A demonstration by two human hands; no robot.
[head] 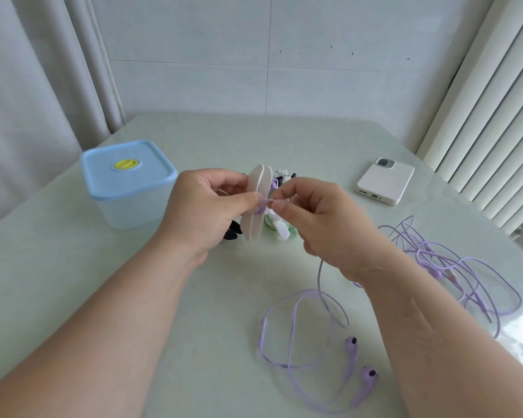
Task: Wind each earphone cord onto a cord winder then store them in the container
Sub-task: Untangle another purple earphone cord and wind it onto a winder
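Head view: your hands hide most of the pile of winders point(277, 230) behind them; only black, green and white bits show. Your left hand point(206, 206) grips the flat beige two-disc cord winder point(255, 212) upright. Your right hand point(323, 224) pinches the thin lilac earphone cord point(293, 324) at the winder's core. The translucent, blue-lidded container point(127, 188) stands left.

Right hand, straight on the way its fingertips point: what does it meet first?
Likely the beige cord winder, held upright in the left hand. The right hand pinches the purple cord just beside it, aimed leftward at its slot. Depth is hard to judge.
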